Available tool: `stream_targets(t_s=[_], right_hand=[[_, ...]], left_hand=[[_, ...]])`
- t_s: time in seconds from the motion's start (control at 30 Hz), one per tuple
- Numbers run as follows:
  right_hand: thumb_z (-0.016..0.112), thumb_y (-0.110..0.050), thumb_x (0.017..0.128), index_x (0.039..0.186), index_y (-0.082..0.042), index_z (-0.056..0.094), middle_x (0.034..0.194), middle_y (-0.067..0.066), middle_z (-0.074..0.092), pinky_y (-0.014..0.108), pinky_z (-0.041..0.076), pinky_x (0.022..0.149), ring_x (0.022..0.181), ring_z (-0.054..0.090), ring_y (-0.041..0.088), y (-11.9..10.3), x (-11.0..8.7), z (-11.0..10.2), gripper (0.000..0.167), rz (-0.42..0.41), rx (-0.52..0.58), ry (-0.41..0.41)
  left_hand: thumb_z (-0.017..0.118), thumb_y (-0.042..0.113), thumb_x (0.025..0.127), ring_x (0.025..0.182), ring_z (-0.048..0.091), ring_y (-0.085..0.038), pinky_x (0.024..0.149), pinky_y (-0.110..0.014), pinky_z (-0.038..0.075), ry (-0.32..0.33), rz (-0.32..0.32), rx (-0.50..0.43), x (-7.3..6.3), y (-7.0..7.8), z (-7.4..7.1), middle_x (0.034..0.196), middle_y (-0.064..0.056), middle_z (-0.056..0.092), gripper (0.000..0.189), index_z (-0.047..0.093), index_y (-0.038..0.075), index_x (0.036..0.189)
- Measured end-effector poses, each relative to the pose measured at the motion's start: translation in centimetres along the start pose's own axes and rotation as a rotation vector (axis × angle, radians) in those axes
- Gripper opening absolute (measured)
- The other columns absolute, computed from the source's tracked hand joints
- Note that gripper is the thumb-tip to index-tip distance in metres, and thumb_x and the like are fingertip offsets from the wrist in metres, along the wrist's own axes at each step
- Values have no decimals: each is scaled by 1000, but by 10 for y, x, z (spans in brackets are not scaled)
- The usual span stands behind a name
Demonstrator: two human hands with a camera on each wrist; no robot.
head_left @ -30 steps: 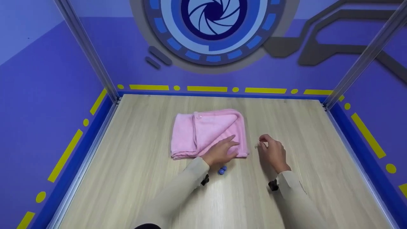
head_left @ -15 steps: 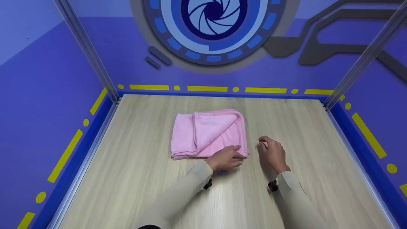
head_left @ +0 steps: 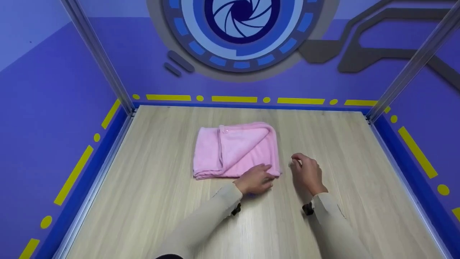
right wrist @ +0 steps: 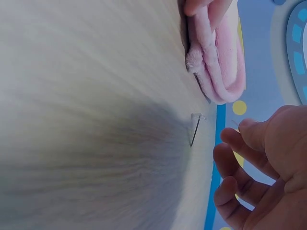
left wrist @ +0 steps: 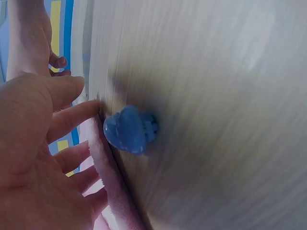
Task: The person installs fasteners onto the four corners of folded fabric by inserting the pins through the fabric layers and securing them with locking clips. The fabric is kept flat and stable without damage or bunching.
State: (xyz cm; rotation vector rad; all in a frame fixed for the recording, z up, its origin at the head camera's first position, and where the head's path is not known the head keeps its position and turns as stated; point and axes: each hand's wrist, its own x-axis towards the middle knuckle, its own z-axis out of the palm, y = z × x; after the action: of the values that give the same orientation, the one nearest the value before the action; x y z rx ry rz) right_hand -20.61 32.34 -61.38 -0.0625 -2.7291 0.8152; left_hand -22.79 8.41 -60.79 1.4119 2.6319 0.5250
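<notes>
A folded pink towel (head_left: 237,149) lies mid-table. My left hand (head_left: 254,178) is at its front right corner; in the left wrist view its fingers (left wrist: 72,120) are spread, the forefinger tip right at the towel's edge. Beside them on the table is a small glossy blue piece with a heart-like cap and ribbed base (left wrist: 129,130), mostly hidden under the hand in the head view. To the right, my right hand (head_left: 308,172) hovers with thumb and forefinger together, pinching a faint thin sliver (right wrist: 235,123). A clear piece with a dark needle (right wrist: 195,128) shows near those fingertips.
The pale wood tabletop (head_left: 161,201) is bounded by blue-purple panels (head_left: 230,90) at the back and both sides. Metal posts (head_left: 107,64) stand at the back corners. A small black device (head_left: 308,209) is strapped at each wrist.
My left hand has come down and right from over the towel to its front right corner, covering most of the blue piece in the head view. The right hand has stayed almost still.
</notes>
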Motion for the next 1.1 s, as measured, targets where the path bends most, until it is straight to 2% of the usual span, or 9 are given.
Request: stream_targets(t_s=[0.17, 0.23, 0.4, 0.53, 0.8, 0.97, 1.1], right_hand=[[67, -15, 101, 111, -9, 74, 107, 10, 76, 54, 56, 73, 93, 72, 31, 1, 0, 1, 14, -12, -2, 9], [67, -14, 101, 111, -9, 74, 105, 10, 77, 53, 55, 71, 87, 71, 29, 1, 1, 1, 14, -24, -2, 14], [66, -13, 101, 112, -8, 70, 104, 11, 76, 50, 54, 67, 80, 69, 28, 0, 3, 2, 13, -42, 0, 29], [66, -15, 101, 111, -8, 69, 105, 10, 76, 50, 55, 70, 84, 71, 28, -2, 3, 0, 12, -32, 12, 36], [61, -16, 104, 110, -6, 67, 97, 10, 75, 50, 55, 75, 87, 71, 27, -5, 5, -1, 13, -4, 34, 35], [64, -13, 102, 109, -5, 69, 100, 11, 73, 49, 55, 73, 86, 68, 27, -6, 6, -1, 12, -39, 44, 59], [66, -8, 100, 108, -4, 71, 100, 11, 72, 44, 54, 69, 79, 66, 25, -10, 9, -1, 10, -80, 75, 81]], left_hand=[[61, 24, 98, 136, 52, -31, 119, -38, 35, 32, 4, -7, 0, -1, 1, 147, -17, 56, 43, 65, 12, 139], [61, 24, 97, 135, 53, -29, 117, -35, 37, 40, -7, -26, 1, -2, 1, 147, -15, 56, 48, 61, 11, 143], [62, 22, 97, 137, 52, -23, 115, -29, 39, 63, -65, -115, 1, -4, 3, 154, -9, 51, 52, 57, 7, 146], [63, 21, 97, 137, 53, -24, 114, -30, 41, 94, -103, -196, 0, -4, 1, 155, -9, 50, 55, 53, 6, 149], [65, 14, 95, 134, 55, -24, 114, -30, 41, 216, -59, -261, -2, -9, -5, 147, -15, 56, 58, 51, 2, 150], [64, 9, 95, 141, 49, -30, 119, -32, 34, 277, -45, -309, -4, -13, -7, 149, -18, 54, 54, 52, -3, 147], [63, 7, 96, 141, 48, -31, 119, -34, 34, 326, -50, -339, -5, -16, -10, 150, -17, 53, 53, 52, -1, 147]])
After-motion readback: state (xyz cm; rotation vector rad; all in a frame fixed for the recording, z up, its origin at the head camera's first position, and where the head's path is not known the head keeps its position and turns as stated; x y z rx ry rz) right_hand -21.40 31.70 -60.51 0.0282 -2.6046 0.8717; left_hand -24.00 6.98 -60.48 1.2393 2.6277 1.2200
